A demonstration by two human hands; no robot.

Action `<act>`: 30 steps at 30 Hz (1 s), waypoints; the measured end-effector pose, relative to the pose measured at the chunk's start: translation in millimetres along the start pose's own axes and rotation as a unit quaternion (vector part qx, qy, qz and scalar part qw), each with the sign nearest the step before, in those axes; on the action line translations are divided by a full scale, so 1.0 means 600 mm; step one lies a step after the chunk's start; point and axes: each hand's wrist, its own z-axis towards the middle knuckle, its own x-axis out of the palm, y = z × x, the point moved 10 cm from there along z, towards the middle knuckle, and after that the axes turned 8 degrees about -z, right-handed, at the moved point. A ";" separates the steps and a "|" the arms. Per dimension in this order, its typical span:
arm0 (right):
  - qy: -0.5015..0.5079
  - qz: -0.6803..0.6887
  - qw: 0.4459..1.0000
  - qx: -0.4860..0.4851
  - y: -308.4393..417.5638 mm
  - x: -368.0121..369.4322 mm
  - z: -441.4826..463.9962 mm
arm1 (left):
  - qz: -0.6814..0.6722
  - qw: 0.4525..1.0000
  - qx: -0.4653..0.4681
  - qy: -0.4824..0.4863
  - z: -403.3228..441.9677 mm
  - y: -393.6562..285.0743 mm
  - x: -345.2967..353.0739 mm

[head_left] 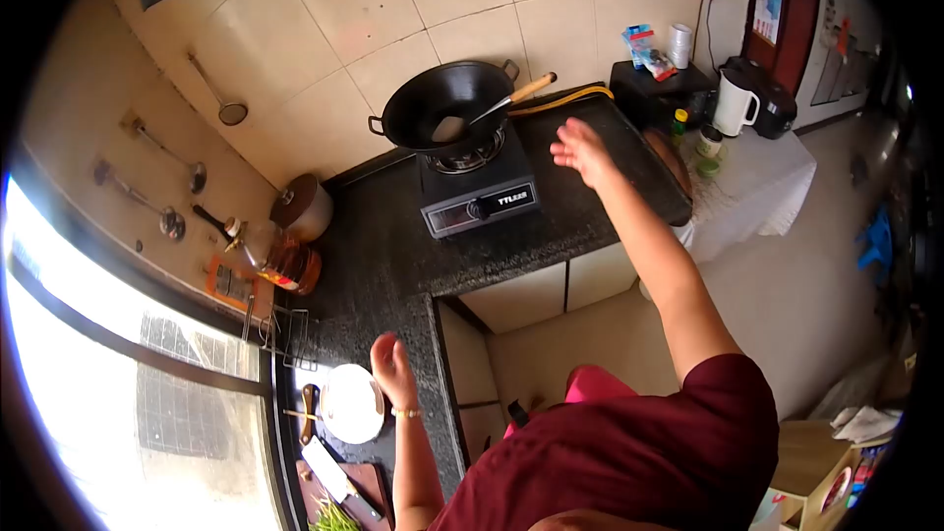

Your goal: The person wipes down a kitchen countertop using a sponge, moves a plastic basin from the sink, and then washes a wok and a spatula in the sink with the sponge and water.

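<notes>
My right hand [582, 150] is in the air to the right of the wok, its fingers stretched out and holding nothing. Closest to it is the wooden handle of a spatula [532, 89], whose blade rests inside the black wok [418, 103]. Beneath the wok stands a gas stove [479, 199] with a front knob; I cannot make out a flame. My left hand [393, 371] is beside a white plate [352, 403] on the left counter. Its fingers look extended and nothing shows in them, though they are partly turned from view.
A cleaver [329, 469] and greens [334, 515] lie on a cutting board [369, 482] near the window. An oil bottle [280, 256] and a pot [303, 206] stand in the left corner. A white kettle [734, 106] is at the right. Ladles [232, 114] hang on the wall.
</notes>
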 end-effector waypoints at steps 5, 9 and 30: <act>-0.060 0.026 0.990 -0.125 0.071 0.014 0.182 | 0.071 0.983 0.113 0.127 0.167 -0.101 0.273; 0.051 -0.117 0.927 -0.352 0.186 0.180 0.132 | 0.136 0.960 0.209 0.131 0.265 -0.114 0.440; -0.003 -0.259 0.956 -0.134 0.016 0.068 0.509 | -0.073 0.979 -0.157 -0.109 0.693 0.173 0.421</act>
